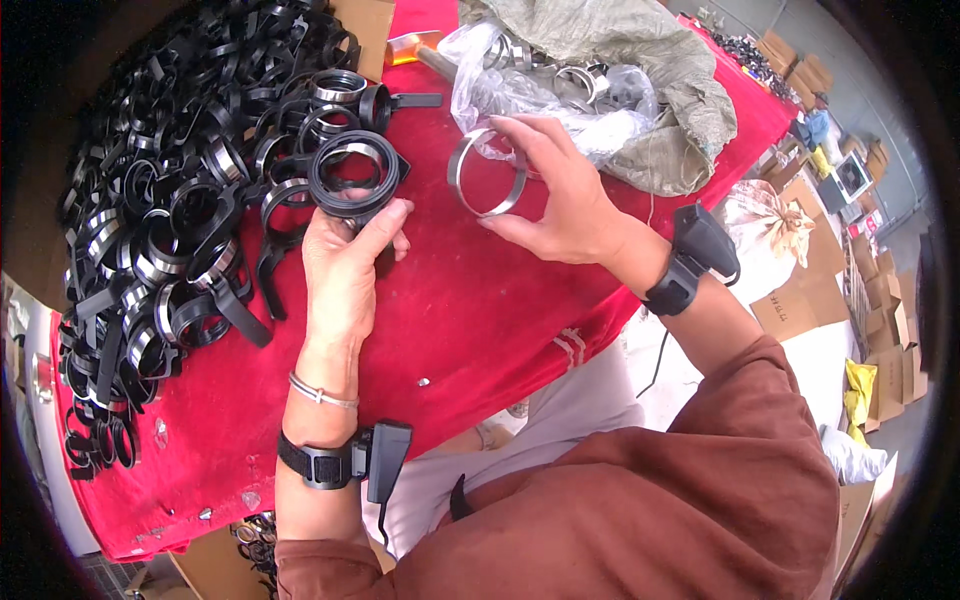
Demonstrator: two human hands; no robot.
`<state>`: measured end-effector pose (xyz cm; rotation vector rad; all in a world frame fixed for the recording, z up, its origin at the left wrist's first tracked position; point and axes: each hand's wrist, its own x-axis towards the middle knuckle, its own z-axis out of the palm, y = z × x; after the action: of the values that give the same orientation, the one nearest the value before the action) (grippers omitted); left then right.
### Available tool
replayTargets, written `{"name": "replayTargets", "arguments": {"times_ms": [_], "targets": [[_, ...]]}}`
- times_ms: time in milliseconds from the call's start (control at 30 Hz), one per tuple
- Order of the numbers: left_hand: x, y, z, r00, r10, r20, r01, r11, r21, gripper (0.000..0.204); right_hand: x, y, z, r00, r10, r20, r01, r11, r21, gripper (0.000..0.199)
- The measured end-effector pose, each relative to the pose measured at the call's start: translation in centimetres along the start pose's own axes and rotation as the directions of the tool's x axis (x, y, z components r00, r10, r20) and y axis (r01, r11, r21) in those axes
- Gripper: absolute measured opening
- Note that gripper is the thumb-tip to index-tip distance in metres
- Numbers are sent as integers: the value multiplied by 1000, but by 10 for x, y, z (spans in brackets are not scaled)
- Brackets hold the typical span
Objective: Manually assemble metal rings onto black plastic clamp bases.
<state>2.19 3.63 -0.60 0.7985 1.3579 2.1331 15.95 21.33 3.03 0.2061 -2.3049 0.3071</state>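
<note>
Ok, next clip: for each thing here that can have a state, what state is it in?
left hand: closed on the black plastic ring part, held above the cloth.
right hand: fingertips pinching the metal ring, held clear of the red cloth.
metal ring: bare, not fitted into the black part.
clear plastic bag: open, more metal rings inside.
pile of black parts: heaped loosely, many with metal rings fitted.
grey sack: crumpled, lying flat.

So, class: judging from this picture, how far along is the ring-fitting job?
Done: a big pile of black holders lies on the red cloth, many already showing metal rings inside. In hand: the left hand holds one black holder, and the right hand holds a loose metal ring. Left: more rings sit in the plastic bag.
</note>
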Motion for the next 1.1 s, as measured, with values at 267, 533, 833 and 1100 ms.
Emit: {"name": "replayTargets", "arguments": {"times_ms": [267,533,833,1100], "targets": [[-4,7,7,986,-129,105,149,965,-214,25,10,-16,-10,954,-64,292,40,995,90,82],[-1,6,4,982,-136,128,169,941,-295,23,9,-28,0,945,-175,277,179,984,11,81],[-11,1,13,989,21,145,22,956,-291,25,2,-46,35,839,513,179,-364,287,886,81],[-5,14,-1,974,55,221,36,919,-392,19,-5,-48,13,979,187,-76,-165,958,236,84]]}}
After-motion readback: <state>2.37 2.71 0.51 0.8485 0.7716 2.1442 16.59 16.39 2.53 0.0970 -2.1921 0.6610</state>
